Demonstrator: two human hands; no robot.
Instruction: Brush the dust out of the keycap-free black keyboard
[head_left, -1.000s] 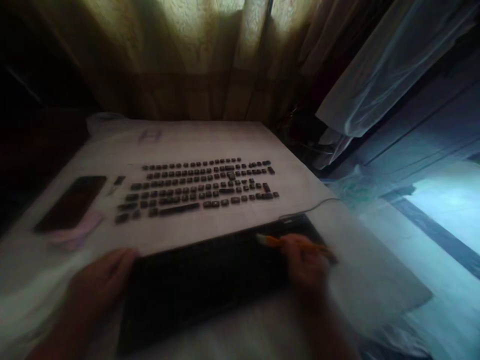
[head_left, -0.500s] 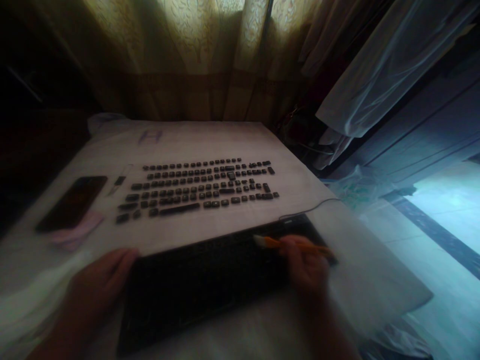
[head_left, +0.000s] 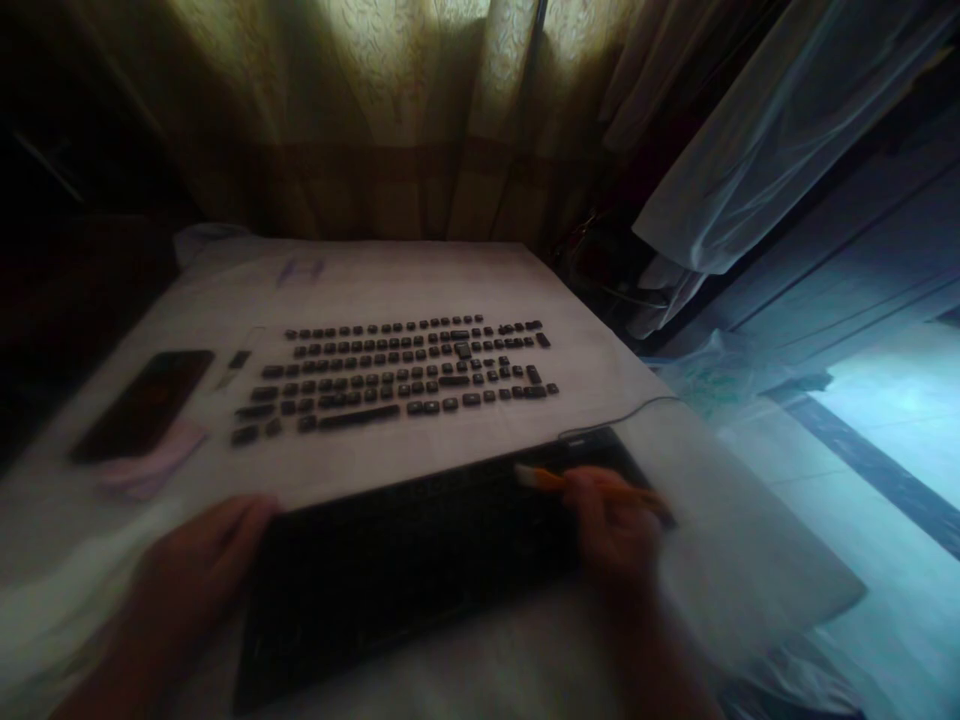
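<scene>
A black keyboard base [head_left: 420, 560], its keys off, lies slanted on the table in front of me. My left hand [head_left: 206, 555] grips its left end, fingers closed at the edge. Over the right part of the base, my right hand [head_left: 615, 525] pinches an orange-handled brush [head_left: 551, 481]. The pale bristles point left, at the upper right of the base; whether they touch it I cannot tell. Beyond the base, the loose black keycaps [head_left: 375, 380] lie in rows, with the long space bar [head_left: 360, 417] in the nearest row.
A dark phone [head_left: 146, 400] and a pink cloth [head_left: 154, 462] lie at the left, near a small tool [head_left: 232, 370]. A thin cable [head_left: 622, 412] runs from the base over the table's right edge. Curtains [head_left: 390, 120] hang behind the white-covered table [head_left: 420, 275].
The brush and my right hand have shifted slightly to the right over the base. My left hand and the keyboard base stay in place.
</scene>
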